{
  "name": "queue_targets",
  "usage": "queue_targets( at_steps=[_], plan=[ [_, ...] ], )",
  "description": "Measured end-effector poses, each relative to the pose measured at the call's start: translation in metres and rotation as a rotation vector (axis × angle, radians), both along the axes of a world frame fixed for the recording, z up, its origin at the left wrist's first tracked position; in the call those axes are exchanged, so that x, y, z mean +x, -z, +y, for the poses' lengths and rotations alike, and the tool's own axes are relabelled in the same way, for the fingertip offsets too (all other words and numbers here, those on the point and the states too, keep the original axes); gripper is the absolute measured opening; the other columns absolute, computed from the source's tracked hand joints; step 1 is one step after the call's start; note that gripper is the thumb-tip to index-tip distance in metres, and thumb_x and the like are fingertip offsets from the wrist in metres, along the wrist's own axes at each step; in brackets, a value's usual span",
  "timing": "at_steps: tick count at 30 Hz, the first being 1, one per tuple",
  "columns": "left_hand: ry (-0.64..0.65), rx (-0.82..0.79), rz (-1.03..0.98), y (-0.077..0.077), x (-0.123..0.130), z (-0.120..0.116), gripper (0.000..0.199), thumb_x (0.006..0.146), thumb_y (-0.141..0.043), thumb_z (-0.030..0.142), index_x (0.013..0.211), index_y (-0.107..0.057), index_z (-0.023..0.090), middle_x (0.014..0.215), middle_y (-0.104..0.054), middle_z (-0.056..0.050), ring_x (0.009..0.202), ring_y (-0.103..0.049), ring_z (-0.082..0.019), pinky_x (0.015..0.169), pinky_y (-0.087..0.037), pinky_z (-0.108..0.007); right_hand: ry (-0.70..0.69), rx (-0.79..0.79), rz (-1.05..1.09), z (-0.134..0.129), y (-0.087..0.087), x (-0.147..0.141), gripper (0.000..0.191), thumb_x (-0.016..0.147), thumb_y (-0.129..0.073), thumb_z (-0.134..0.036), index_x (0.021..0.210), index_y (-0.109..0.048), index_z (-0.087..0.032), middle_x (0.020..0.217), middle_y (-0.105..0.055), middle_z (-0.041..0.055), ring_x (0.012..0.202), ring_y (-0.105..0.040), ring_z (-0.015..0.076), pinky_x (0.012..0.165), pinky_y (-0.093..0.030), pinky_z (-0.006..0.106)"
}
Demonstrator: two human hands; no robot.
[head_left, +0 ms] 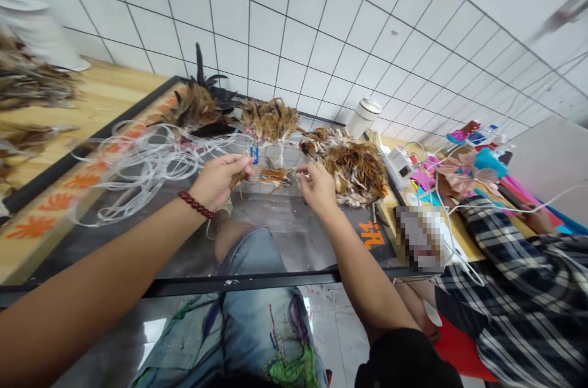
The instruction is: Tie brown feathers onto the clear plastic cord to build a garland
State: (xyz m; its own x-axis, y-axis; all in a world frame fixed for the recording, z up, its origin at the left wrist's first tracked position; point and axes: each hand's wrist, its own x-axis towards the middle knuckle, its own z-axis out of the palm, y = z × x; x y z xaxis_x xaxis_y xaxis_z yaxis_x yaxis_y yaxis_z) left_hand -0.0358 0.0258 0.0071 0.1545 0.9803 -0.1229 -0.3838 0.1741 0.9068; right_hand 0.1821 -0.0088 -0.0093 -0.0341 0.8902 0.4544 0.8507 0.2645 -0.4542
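My left hand (225,179), with a dark red bead bracelet (196,205) at the wrist, is closed over the glass-topped table. Some brown feather strands (237,178) show under its fingers. My right hand (318,188) is pinched, its fingertips at the pale end of a small orange-brown feather bunch (274,175). That bunch lies between the two hands. A small blue piece (254,154) is just beyond my left fingertips. Behind the hands is a brown feather pile (271,119); a larger feather heap (353,164) sits right of my right hand.
Clear tubing (133,167) lies tangled at left, beside a dark-tipped feather bundle (197,103). At the back stands a white bottle (362,115). White cables (452,235) run along the right, near a person in a plaid sleeve (491,235). A white spool (39,33) stands far left.
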Motion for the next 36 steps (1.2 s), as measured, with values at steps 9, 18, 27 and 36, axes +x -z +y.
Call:
queue_targets(
  at_steps=[9, 18, 27, 36],
  plan=[
    [0.020, 0.088, 0.063, 0.004, 0.003, -0.003, 0.018, 0.060, -0.077, 0.025, 0.064, -0.067, 0.011, 0.056, -0.060, -0.001, 0.054, -0.055, -0.009, 0.059, -0.046, -0.022, 0.009, -0.100, -0.178, 0.002, 0.007, -0.001, 0.014, 0.083, -0.056, -0.027, 0.089, -0.067, -0.020, 0.095, -0.064, 0.0079, 0.091, -0.056, 0.0225, 0.082, -0.041, 0.034],
    [-0.048, 0.212, 0.135, 0.003, 0.002, -0.002, 0.019, 0.064, -0.074, 0.033, 0.067, -0.068, 0.015, 0.062, -0.063, -0.002, 0.060, -0.057, -0.011, 0.066, -0.047, -0.026, -0.268, 0.039, -0.151, -0.001, 0.005, -0.002, 0.020, 0.091, -0.048, -0.028, 0.095, -0.066, -0.021, 0.088, -0.069, 0.0069, 0.086, -0.061, 0.0198, 0.080, -0.042, 0.031],
    [0.132, 0.899, 0.704, 0.007, 0.010, -0.014, 0.015, 0.077, -0.060, 0.024, 0.069, -0.072, 0.020, 0.087, -0.072, -0.007, 0.091, -0.064, -0.021, 0.093, -0.043, -0.038, -0.350, 0.002, 0.371, -0.006, 0.005, -0.017, 0.033, 0.081, -0.061, -0.029, 0.113, -0.061, -0.020, 0.091, -0.069, 0.0051, 0.077, -0.061, 0.0156, 0.075, -0.048, 0.030],
    [0.061, 0.375, 0.366, 0.002, 0.012, -0.016, 0.022, 0.068, -0.071, 0.036, 0.074, -0.072, 0.015, 0.075, -0.071, -0.006, 0.070, -0.061, -0.016, 0.070, -0.047, -0.030, -0.281, -0.209, 0.821, 0.004, 0.008, -0.017, 0.034, 0.072, -0.069, -0.038, 0.101, -0.067, -0.020, 0.085, -0.066, 0.0017, 0.071, -0.056, 0.0119, 0.070, -0.047, 0.027]
  ],
)
